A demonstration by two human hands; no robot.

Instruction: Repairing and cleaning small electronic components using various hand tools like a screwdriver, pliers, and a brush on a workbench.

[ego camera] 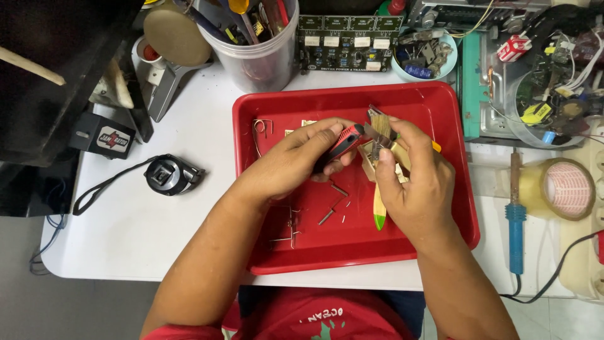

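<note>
Head view, looking down at a red plastic tray (440, 101) on a white worktop (189, 208), with both hands meeting over the tray's middle. Left hand (296, 160) is closed around a red-and-black handled cutter (343, 143), its metal tip pointing at a small wooden piece (380, 126) just above the tray's centre. Right hand (415, 182) pinches that wooden piece between thumb and fingers, curled tight around it; exactly how the piece is built is hidden by the fingers. Beneath the right hand, lying on the tray floor, is a pale wooden stick with a green end (379, 214). Left of it on the tray lie short metal pins (332, 208) and bent wire pieces (263, 128), loose and apart from one another. As a judgement, the work looks midway: parts are cut and scattered, the wooden piece is being trimmed or fitted, and the loose pins and wires remain unused. Right of the tray, on the worktop, rest a blue-handled soldering iron (515, 220) and a roll of clear tape (560, 187); left of the tray sits a tape measure (168, 174).
</note>
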